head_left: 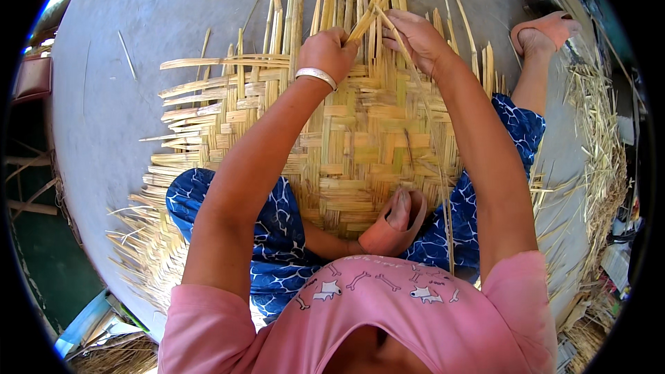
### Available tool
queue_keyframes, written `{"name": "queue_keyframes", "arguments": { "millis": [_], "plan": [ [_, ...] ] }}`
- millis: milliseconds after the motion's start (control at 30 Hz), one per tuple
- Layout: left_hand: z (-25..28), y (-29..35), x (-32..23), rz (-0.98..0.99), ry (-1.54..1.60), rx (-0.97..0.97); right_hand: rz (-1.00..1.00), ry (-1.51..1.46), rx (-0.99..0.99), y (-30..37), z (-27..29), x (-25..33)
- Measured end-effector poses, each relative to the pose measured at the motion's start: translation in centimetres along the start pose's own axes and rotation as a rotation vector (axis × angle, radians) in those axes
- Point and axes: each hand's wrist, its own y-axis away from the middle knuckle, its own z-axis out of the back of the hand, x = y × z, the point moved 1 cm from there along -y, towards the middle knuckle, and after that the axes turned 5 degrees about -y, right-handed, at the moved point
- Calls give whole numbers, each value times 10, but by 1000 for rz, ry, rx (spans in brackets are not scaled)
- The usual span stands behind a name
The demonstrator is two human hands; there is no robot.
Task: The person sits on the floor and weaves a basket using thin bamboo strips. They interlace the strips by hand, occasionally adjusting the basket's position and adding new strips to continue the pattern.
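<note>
Over the far part of a woven mat (360,131) of yellow split-cane strips, both my hands work close together. My left hand (329,55), with a white bangle at the wrist, is closed around raised cane strips (377,3) that slant up to the right. Just right of it, my right hand (415,38) has its fingers curled at a long thin strip (433,138), which crosses the raised ones and trails back to my lap. Its exact grip is partly hidden. Unwoven strip ends (298,7) stick out beyond the mat's far edge and left side.
I sit on the mat, one sandalled foot (395,225) on it and the other (544,34) out on the grey floor (111,131) at the far right. Loose straw and cane scraps (596,125) heap along the right. A dark green surface (48,256) lies at left.
</note>
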Motion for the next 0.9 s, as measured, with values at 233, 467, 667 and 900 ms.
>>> {"name": "queue_keyframes", "arguments": {
  "millis": [233,467,667,900],
  "plan": [
    [-2,-8,6,181,146,-32,-121,503,-100,-42,-17,4],
    [-17,-16,24,287,296,-54,-210,172,-47,-34,-27,8],
    [-17,-14,22,173,281,-15,-103,175,-122,-33,-16,-1],
    [-19,-14,27,149,294,46,-165,30,-21,-21,-24,5]
  ]
}}
